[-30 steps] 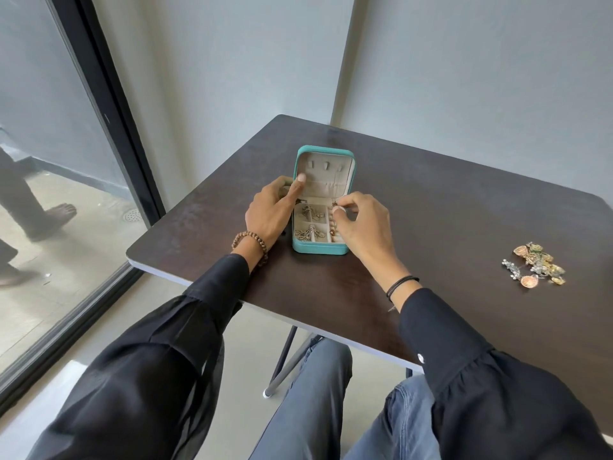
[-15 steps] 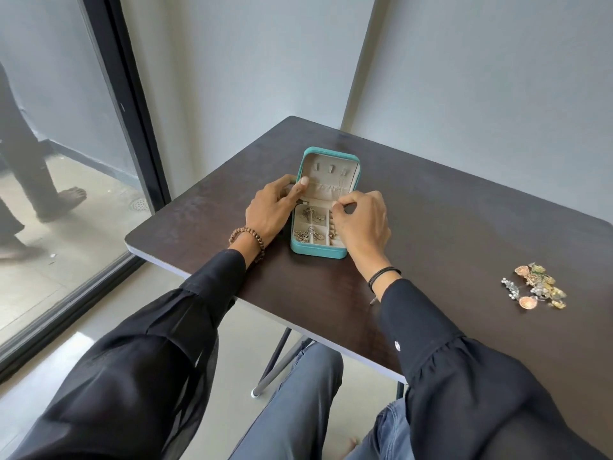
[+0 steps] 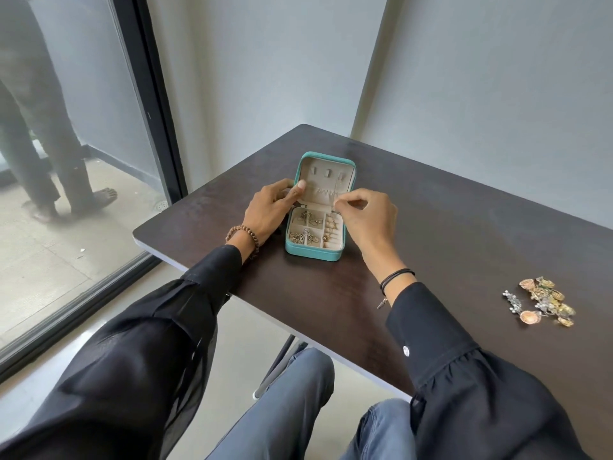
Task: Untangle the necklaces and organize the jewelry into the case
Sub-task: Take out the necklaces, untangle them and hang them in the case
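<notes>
A small teal jewelry case (image 3: 313, 256) stands open on the dark table (image 3: 431, 227), its lid upright. Chains (image 3: 305, 235) lie in its left compartments and small gold pieces (image 3: 331, 232) sit in the right slots. My left hand (image 3: 268, 210) grips the lid's left edge, thumb on the beige lining. My right hand (image 3: 368, 217) is at the lid's lower right, thumb and forefinger pinching a thin chain (image 3: 337, 190) that runs up toward the lid's right hook. A pile of loose jewelry (image 3: 544, 303) lies far to the right on the table.
The table's near edge runs diagonally above my knees (image 3: 292, 410). Grey walls close in behind the table. On the left, a glass door with a dark frame (image 3: 156, 127) shows a person's legs (image 3: 49, 154) outside.
My right hand has lifted from the tray's right compartment to the bottom of the lid and now pinches the thin chain. My left hand stays on the lid. The person outside has shifted.
</notes>
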### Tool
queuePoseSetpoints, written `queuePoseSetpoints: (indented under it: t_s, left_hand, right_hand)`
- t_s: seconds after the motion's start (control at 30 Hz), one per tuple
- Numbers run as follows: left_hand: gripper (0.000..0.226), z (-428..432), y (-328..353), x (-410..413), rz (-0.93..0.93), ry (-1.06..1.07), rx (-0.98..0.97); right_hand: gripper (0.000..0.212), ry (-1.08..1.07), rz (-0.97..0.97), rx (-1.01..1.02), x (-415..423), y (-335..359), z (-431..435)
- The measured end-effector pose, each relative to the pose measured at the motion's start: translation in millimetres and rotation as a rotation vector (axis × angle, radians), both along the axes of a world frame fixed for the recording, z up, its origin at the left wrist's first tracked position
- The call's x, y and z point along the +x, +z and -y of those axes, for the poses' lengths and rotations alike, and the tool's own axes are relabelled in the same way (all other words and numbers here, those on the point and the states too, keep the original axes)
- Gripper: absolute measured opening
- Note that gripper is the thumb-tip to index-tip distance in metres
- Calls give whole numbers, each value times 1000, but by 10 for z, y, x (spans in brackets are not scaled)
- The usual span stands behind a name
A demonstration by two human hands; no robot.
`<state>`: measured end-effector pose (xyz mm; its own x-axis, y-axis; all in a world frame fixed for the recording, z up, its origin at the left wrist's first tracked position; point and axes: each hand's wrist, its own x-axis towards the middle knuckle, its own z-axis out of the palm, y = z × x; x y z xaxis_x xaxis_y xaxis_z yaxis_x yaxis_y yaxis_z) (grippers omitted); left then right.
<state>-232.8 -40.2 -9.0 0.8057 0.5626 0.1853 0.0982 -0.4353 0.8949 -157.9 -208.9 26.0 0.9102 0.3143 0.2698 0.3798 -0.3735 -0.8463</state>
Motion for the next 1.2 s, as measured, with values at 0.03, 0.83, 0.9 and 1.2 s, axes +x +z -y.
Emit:
queuePoseSetpoints:
  t_s: [0.03,0.83,0.9,1.2]
  left_hand:
    - [43,-6,-5,3,5,1,-6]
    - [41,-39,-8,1,52,-5,-24]
    - [41,-42,-8,0,51,-5,-32]
    - [44,-40,-16,-1,32,47,13]
  right_hand:
    - [8,9,-16,18,1,7,1]
    - [26,26,315,-38,70,317,-180]
    - [27,57,330,-50,59,338,-201]
    - [26,257,237,-34,48,444,-35]
